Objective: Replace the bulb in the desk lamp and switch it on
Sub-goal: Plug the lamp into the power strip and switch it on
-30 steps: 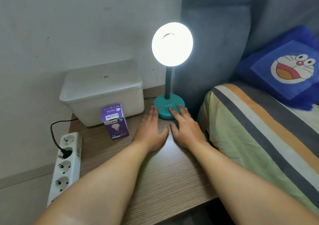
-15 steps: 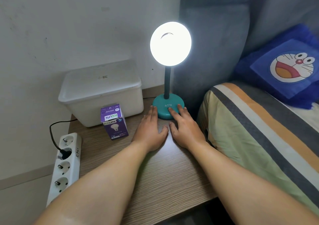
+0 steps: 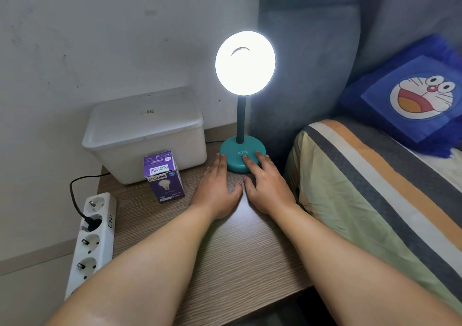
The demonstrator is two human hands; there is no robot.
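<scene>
Both hands are lying flat and open, palms down, gripping nothing — the left hand (image 3: pixel 215 188) resting on the wooden bedside table (image 3: pixel 225 263) with fingertips touching the teal lamp base (image 3: pixel 241 157), the right hand (image 3: pixel 267 185) reaching two fingers onto that base. Just beyond them, the desk lamp's round head (image 3: pixel 245 62) is glowing brightly. Left of the left hand, a purple Ecolink bulb box (image 3: pixel 163 175) is standing before a white lidded container (image 3: pixel 147 133) — a power strip (image 3: pixel 91 238) is lying farther left.
</scene>
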